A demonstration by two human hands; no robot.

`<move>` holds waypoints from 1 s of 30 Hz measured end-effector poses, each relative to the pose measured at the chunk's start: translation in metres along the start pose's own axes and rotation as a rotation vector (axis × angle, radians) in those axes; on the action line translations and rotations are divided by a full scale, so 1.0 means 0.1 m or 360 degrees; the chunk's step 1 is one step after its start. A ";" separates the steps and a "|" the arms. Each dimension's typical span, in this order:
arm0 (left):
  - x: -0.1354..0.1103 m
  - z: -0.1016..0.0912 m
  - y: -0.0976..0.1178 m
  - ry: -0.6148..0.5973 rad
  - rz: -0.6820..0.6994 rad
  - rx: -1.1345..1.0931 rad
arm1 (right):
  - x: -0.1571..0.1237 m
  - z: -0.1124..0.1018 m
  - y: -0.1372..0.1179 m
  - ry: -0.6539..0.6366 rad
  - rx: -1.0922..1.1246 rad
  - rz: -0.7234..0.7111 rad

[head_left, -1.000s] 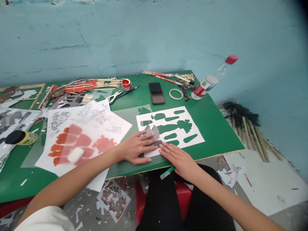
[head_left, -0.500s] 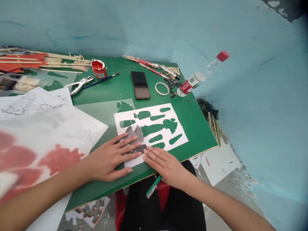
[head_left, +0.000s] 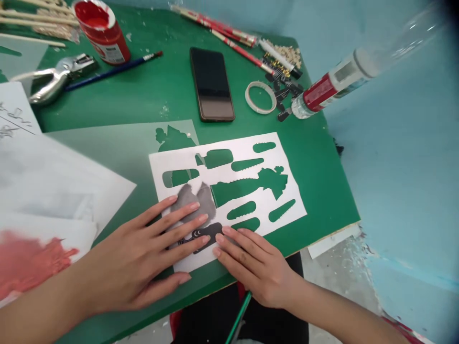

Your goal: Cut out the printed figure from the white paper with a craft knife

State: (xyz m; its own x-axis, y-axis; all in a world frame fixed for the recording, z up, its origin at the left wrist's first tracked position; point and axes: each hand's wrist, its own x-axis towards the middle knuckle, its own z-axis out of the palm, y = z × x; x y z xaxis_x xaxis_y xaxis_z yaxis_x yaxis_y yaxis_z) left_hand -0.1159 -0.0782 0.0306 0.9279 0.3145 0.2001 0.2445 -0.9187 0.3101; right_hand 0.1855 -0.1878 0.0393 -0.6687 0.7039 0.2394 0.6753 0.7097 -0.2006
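A white paper sheet with several cut-out shapes lies near the table's front edge. My left hand rests flat on its left part, fingers spread, partly covering a grey-painted shape and a black cut-out piece. My right hand lies at the sheet's lower edge, its fingers stretched together with tips at the black piece's right end. A slim green tool sticks out beneath my right hand past the table edge. It is held under the palm; its grip and the thumb are hidden.
A phone and a tape roll lie behind the sheet. A plastic bottle stands at right. Open red paint, a hole punch and a brush sit back left. Larger papers overlap at left.
The view has come closer to the table, so everything appears larger. Both hands keep nearly the same place on the sheet.
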 end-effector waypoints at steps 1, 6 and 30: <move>0.00 0.00 0.00 -0.0011 0.0001 -0.0007 | 0.00 0.01 0.00 0.0025 0.0018 0.0002; 0.00 0.00 -0.01 -0.0062 -0.0067 -0.0111 | 0.01 0.00 0.01 0.0041 0.0067 0.0015; 0.01 -0.03 0.00 -0.0131 -0.0059 -0.0034 | -0.03 0.02 0.01 0.0032 0.0074 0.0017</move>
State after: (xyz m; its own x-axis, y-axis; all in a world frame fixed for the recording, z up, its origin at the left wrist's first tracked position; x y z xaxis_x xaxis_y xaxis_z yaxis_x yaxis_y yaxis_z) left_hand -0.1164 -0.0769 0.0334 0.9386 0.3265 0.1112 0.2738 -0.9013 0.3357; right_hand 0.1875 -0.1886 0.0364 -0.6547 0.7112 0.2560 0.6669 0.7029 -0.2473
